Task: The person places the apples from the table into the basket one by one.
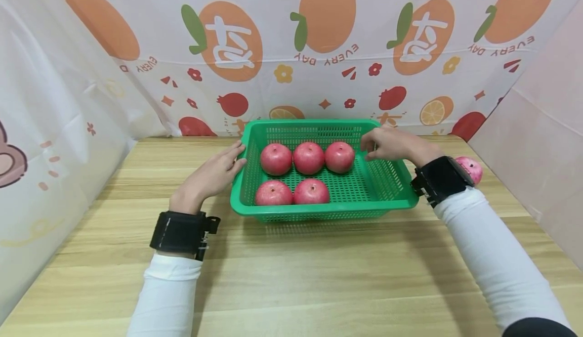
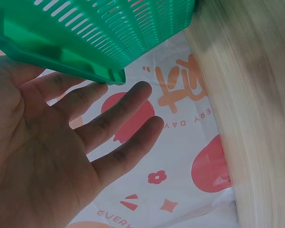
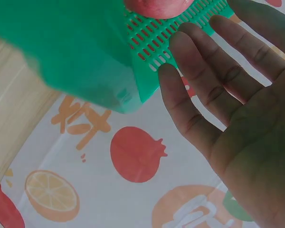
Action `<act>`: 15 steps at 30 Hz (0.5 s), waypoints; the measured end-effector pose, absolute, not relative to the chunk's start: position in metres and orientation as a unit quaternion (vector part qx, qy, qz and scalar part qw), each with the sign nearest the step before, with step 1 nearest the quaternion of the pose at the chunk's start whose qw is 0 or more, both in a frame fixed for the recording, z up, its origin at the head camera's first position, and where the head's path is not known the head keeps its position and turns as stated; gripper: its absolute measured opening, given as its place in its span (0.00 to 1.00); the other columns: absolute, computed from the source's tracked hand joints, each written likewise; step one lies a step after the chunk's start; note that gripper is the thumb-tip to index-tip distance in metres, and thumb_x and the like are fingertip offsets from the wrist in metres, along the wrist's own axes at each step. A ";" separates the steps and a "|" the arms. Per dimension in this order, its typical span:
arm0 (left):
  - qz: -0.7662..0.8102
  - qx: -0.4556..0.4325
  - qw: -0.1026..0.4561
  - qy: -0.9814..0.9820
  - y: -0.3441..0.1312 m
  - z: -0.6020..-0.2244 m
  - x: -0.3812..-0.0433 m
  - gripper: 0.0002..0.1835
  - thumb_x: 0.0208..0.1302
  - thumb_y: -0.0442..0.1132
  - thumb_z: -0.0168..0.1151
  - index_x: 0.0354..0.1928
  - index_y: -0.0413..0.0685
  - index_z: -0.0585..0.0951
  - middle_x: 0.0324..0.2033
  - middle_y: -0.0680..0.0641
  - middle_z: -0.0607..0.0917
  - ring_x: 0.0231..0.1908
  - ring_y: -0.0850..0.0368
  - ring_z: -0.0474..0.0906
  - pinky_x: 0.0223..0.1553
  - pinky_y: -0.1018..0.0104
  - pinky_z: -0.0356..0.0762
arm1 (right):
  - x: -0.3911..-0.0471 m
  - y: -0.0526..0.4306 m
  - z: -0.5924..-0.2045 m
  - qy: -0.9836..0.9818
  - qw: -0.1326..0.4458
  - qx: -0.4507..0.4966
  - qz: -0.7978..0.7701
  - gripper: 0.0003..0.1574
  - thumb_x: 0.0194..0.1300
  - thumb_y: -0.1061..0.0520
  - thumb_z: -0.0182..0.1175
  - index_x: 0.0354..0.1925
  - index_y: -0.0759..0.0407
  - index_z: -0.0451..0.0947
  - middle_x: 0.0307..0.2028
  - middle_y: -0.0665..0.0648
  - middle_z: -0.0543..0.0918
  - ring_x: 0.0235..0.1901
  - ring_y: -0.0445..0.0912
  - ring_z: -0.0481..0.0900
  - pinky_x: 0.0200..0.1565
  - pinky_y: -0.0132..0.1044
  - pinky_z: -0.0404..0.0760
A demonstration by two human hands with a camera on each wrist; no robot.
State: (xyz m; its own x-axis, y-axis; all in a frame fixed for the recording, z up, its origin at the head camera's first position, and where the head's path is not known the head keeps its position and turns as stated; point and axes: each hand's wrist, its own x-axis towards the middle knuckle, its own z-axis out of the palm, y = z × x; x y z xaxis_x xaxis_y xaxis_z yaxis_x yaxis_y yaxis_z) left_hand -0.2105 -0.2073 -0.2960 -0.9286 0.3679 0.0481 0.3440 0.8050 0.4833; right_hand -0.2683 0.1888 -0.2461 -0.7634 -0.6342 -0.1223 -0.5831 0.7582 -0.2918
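A green plastic basket [image 1: 350,206] with slotted walls sits on the table. In it lie several pinkish-red round fruits that look like pomegranates: a back row of three with a middle one [image 1: 308,158], and a front row of two, one [image 1: 311,192] beside the other. My left hand [image 1: 217,171] rests its extended fingers against the basket's left rim; the left wrist view shows its palm facing the wall of the basket. Over the back right part of the basket hovers my right hand [image 1: 392,143], fingers loosely bent with nothing in them, right of the back row.
Another pomegranate [image 1: 470,169] lies on the table at the right, partly hidden behind my right wrist strap. The wooden table [image 1: 291,276] runs toward me in front of the basket. A fruit-printed cloth [image 1: 273,33] hangs behind it, with pale cloth on both sides.
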 end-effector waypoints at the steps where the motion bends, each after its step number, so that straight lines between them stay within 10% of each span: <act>1: 0.250 0.187 0.025 0.950 -0.207 -0.296 -0.211 0.30 0.82 0.41 0.45 0.77 0.30 0.56 0.77 0.32 0.52 0.76 0.35 0.48 0.72 0.38 0.51 | -0.268 0.190 -0.246 0.931 0.107 -0.327 -0.120 0.10 0.68 0.65 0.65 0.47 0.68 0.83 0.36 0.58 0.83 0.38 0.51 0.80 0.42 0.48 0.83; 15: 0.253 0.187 0.024 0.949 -0.207 -0.296 -0.210 0.30 0.82 0.41 0.45 0.76 0.30 0.56 0.77 0.32 0.52 0.76 0.35 0.48 0.72 0.38 0.51 | -0.267 0.204 -0.245 0.934 0.095 -0.324 -0.121 0.08 0.67 0.66 0.64 0.45 0.68 0.83 0.33 0.56 0.82 0.35 0.50 0.78 0.39 0.47 0.81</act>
